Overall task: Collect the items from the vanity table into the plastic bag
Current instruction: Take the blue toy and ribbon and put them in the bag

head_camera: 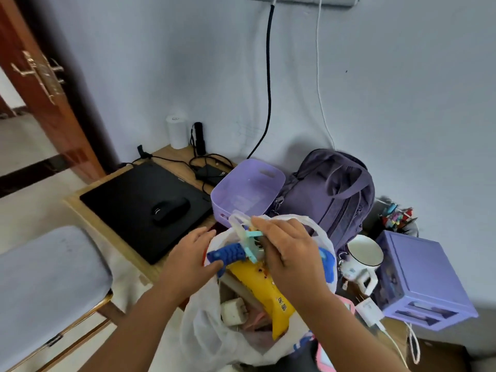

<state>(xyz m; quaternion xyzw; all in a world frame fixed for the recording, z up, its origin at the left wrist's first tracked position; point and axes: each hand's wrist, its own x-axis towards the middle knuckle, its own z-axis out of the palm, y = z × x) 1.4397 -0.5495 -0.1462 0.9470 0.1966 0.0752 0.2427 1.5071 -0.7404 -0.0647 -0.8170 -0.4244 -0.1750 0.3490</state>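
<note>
Both hands are hovering over the open plastic bag (204, 326) at the table's (112, 234) front edge. The left hand (188, 261) is gripping the bag's rim, and the right hand (290, 253) is pinching some pale clips (247, 237) above the bag's mouth. A blue toy (228, 255) and a yellow packet (268, 294) are already sitting inside it.

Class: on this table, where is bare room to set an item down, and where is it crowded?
Bare wood shows along the table edge behind the laptop, near the tissue roll. It is crowded on the right around the mug, backpack and purple drawers.
</note>
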